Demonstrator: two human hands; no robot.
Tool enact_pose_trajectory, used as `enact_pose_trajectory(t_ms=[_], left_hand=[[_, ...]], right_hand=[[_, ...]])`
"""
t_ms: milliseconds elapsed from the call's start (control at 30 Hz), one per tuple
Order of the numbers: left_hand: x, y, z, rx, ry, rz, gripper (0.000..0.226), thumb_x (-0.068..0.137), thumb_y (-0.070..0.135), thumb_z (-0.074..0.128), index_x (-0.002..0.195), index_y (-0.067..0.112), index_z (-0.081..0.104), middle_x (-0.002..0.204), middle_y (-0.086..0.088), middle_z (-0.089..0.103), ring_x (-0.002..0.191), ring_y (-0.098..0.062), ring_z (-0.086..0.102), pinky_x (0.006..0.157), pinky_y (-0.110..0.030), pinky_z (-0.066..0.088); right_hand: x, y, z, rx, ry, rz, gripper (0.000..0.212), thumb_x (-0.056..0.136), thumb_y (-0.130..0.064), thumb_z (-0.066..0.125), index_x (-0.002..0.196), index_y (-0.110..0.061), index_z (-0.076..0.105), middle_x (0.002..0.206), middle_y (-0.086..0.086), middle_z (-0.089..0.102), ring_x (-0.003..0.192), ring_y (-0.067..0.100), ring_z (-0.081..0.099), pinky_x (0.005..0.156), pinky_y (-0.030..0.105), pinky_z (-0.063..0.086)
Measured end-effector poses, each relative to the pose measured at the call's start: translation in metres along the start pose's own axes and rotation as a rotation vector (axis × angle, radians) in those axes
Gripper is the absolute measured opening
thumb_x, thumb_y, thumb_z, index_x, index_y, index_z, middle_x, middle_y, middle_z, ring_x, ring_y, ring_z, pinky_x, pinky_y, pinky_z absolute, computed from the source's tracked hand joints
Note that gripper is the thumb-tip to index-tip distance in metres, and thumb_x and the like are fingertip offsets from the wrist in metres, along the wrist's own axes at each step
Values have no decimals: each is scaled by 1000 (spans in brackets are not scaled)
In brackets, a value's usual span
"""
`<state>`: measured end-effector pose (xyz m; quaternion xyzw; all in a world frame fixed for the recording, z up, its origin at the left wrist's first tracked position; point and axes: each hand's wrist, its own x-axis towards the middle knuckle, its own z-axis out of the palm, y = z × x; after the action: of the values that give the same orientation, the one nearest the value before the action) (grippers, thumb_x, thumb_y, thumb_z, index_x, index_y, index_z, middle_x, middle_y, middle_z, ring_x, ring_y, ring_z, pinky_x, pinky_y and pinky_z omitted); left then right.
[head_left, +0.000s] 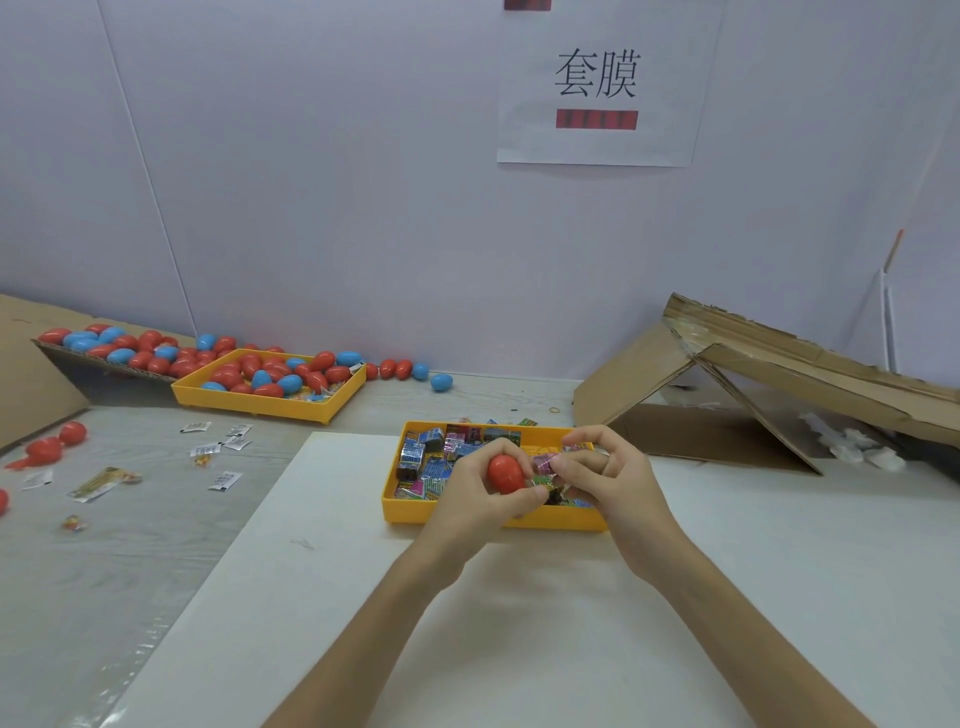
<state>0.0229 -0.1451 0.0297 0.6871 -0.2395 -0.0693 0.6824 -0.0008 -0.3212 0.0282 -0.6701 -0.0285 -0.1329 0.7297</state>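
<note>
The red egg (505, 474) sits in your left hand (475, 493), fingers curled round it and thumb pressed along its lower side, held in the air just above the near yellow tray (493, 517). Your right hand (610, 478) is closed in a pinch on a pink packet (545, 462), which it holds just beside the egg's right end; whether the two touch cannot be told. Both hands meet over the right half of that tray, and your forearms come in from the lower edge of the view.

The near tray rests on the far edge of a white board (363, 597) that lies on the desk (130, 519). Inside it, small printed boxes (415, 452) lie crowded together, mostly blue, pink and green.

Further back on your left, a second yellow tray (260, 402) holds a heap of red and blue eggs (270, 376). Behind it, more eggs lie on a sloping cardboard sheet (104, 361), and a short row of loose eggs (410, 370) runs along the foot of the wall. A few red egg halves (52, 447) lie near the desk's left edge, with white sachets (236, 436) and other small wrappers scattered between them and the board.

On your right, a folded cardboard shelter (753, 374) stands open toward you. A paper sign (597, 88) with two large characters hangs on the wall above.
</note>
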Motion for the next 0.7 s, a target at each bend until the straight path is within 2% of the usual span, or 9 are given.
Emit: enact_pose_trajectory(t_ms=[100,200,267,367,467,600,700], left_hand=[[1,4,-2,-81,60,8,24,82,6,81,80,23,65,91,6,68,83,-9,68,69,-24,56],[1,6,-3,-205,83,-5,23,81,9,83,80,23,65,114,-16,70,105,-26,70,75,-25,56],[0,6,-2,-237,78,-11,23,76,15,85,80,24,64,118,-23,67,106,-34,68,78,-27,55],[-1,5,0,-253,80,-17,20,72,21,82,80,24,63,118,-23,67,108,-34,66,82,-31,55],[0,3,-1,-298,77,-30,21,73,19,80,83,21,62,119,-22,68,116,-43,61,94,-42,53],[1,4,-2,-402,47,-49,20,76,16,78,85,17,60,124,-26,64,123,-45,57,97,-38,52],[1,4,-2,-368,25,-40,21,78,18,77,88,16,58,125,-25,64,124,-45,56,103,-46,47]], right_hand=[[0,0,0,-9,-7,1,19,87,-7,73,103,-10,63,78,7,75,70,11,67,61,19,52],[1,2,1,-29,-11,18,14,90,-7,71,103,-10,66,75,4,74,68,12,65,61,20,51],[2,3,1,-48,-5,25,11,92,-7,69,103,-10,68,76,3,73,70,14,65,61,22,52],[3,2,0,-67,10,14,8,94,-6,66,100,-10,70,78,4,72,72,17,65,63,25,53],[3,1,0,-64,15,15,10,94,-7,66,101,-10,71,79,4,72,72,17,64,63,26,52],[4,0,0,-34,4,44,15,95,-10,65,108,-10,72,82,4,70,71,16,62,60,24,51],[4,-1,0,-38,9,36,15,95,-9,64,107,-11,73,80,3,70,68,15,61,57,22,50]])
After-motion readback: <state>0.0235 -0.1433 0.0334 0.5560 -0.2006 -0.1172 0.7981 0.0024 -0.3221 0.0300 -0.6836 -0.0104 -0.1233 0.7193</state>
